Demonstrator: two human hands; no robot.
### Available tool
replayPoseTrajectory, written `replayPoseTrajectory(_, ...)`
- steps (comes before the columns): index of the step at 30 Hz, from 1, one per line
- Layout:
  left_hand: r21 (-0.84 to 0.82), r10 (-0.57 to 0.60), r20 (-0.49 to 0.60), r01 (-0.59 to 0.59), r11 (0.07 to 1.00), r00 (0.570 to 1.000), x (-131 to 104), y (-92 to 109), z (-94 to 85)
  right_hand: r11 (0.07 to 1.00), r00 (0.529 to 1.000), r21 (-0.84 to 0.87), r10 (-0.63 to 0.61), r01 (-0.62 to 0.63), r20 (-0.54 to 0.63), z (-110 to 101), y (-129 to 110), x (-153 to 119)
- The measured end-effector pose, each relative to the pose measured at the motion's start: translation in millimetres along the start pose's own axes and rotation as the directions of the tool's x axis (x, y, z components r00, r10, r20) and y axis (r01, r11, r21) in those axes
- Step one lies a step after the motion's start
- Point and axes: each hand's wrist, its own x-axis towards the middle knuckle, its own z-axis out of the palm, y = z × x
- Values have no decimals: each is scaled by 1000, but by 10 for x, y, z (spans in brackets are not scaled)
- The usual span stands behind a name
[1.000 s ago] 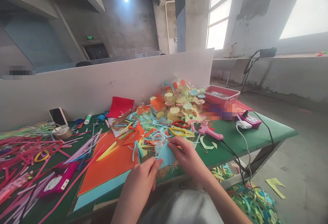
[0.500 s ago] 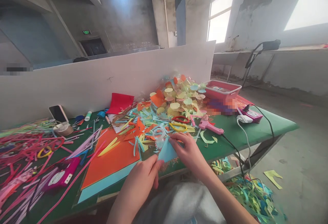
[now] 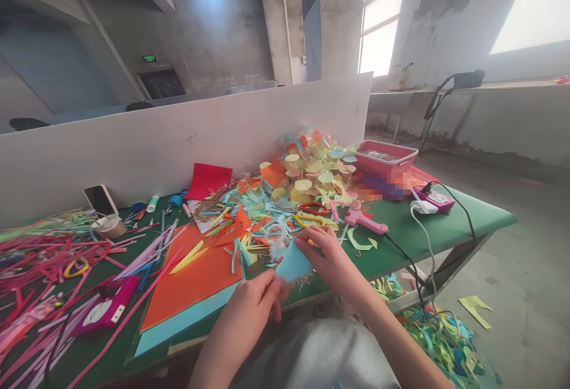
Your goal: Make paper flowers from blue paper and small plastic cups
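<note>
A small piece of light blue paper point(image 3: 294, 263) is held between my two hands, just above the table's front edge. My left hand point(image 3: 256, 300) pinches its lower left corner. Thumb and fingers of my right hand point(image 3: 324, 253) grip its upper right side. Just beyond the paper lie scissors with yellow handles point(image 3: 310, 219) and scissors with red handles point(image 3: 314, 207), among paper scraps point(image 3: 249, 211). A pink glue gun point(image 3: 367, 220) rests right of my right hand. Orange sheets point(image 3: 189, 276) lie over light blue sheets point(image 3: 187, 320) to the left of my left hand.
Paper discs point(image 3: 303, 185) are heaped at the back, beside a pink basket point(image 3: 387, 154). Colourful strips point(image 3: 53, 258), a phone point(image 3: 100, 200) and a magenta box point(image 3: 109, 306) cover the left side. Cables point(image 3: 430, 258) hang off the right edge above scraps point(image 3: 440, 329) on the floor.
The blue paper has turned slightly between my fingers and now looks a little curved. Both hands stay in nearly the same place.
</note>
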Motion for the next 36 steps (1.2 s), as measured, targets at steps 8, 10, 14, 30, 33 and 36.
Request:
replayPoseTrajectory(8, -2, 33, -59, -33, 999, 998, -12, -27, -8, 998, 998, 34, -61, 61, -7, -8, 11, -8)
replayPoseTrajectory(10, -1, 47, -70, -47, 999, 996, -20, -19, -14, 997, 998, 37, -67, 67, -16, -9, 7, -11)
replayPoseTrajectory(14, 10, 32, -73, -31, 999, 997, -39, 3, -29, 996, 997, 42, -74, 75, -17, -9, -4, -17)
replayPoseTrajectory(30, -170, 75, -250, -120, 978, 965, 90, -161, -45, 972, 972, 235, 69, -15, -226, -34, 35, -11)
replayPoseTrajectory(33, -274, 92, -315, -183, 944, 945, 142, -173, 17, 921, 994, 378, 108, -97, -7, 29, 26, -17)
replayPoseTrajectory(36, -344, 99, -364, -232, 910, 926, 189, -122, 137, 794, 964, 590, -17, -148, 264, 183, -31, -47)
